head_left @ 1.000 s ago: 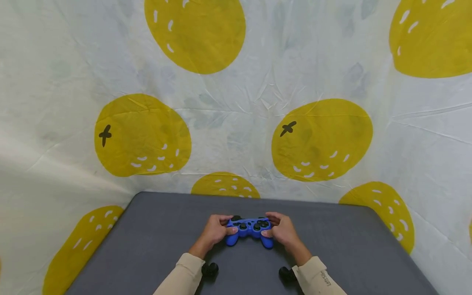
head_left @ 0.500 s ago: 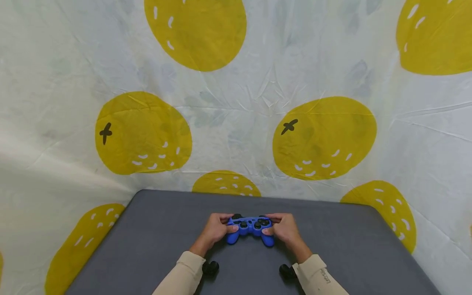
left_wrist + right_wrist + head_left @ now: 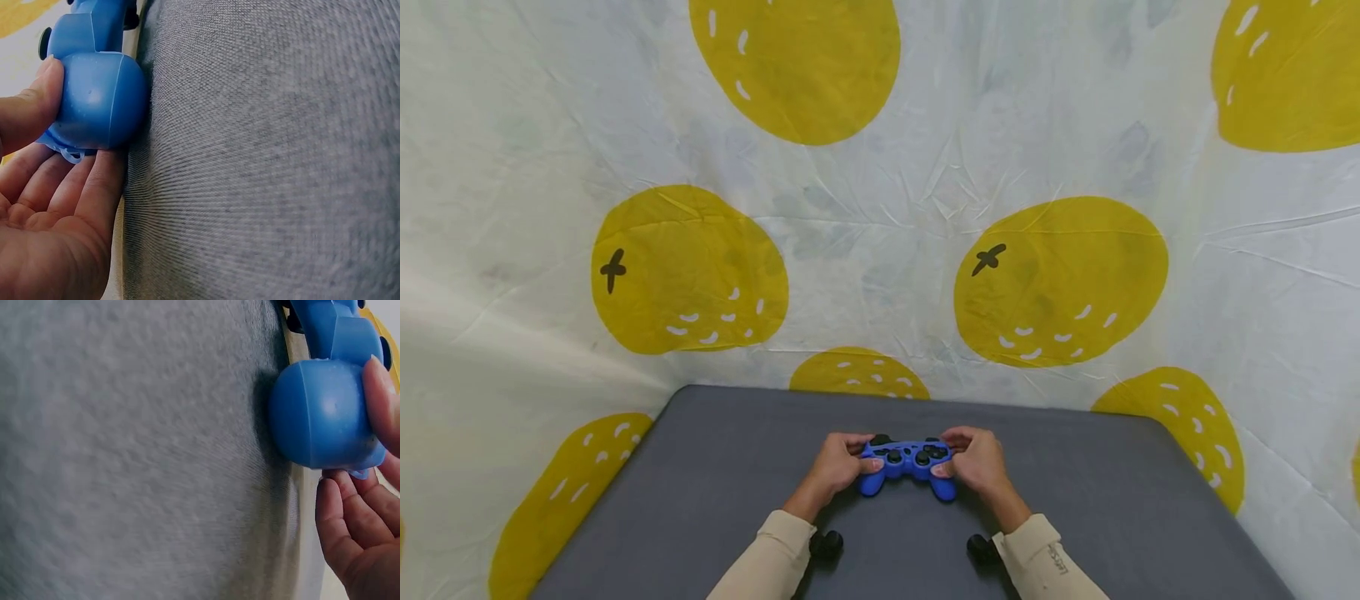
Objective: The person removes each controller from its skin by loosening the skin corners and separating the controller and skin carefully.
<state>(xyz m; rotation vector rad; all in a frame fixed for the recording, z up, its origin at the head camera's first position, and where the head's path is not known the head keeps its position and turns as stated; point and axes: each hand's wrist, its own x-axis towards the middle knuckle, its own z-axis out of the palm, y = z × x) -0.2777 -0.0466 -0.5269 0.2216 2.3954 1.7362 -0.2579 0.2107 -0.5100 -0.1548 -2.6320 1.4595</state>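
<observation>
A game controller in a blue rubbery cover, with black sticks and buttons, lies at the middle of the grey table. My left hand holds its left end, thumb on top and fingers at the side and far edge. On the opposite end my right hand grips the same way. In the left wrist view, the blue cover has a small loop at its edge, close to the fingers. The right wrist view has the other rounded handle, with the thumb pressed against it.
The grey cloth-covered table reaches back to a white curtain printed with yellow fruit. Black rounded wrist devices stick out at both cuffs, just above the tabletop.
The controller stays in place under both hands. The right hand's upper fingers flatten against the far edge, then rise slightly again. The head view has shifted a little.
</observation>
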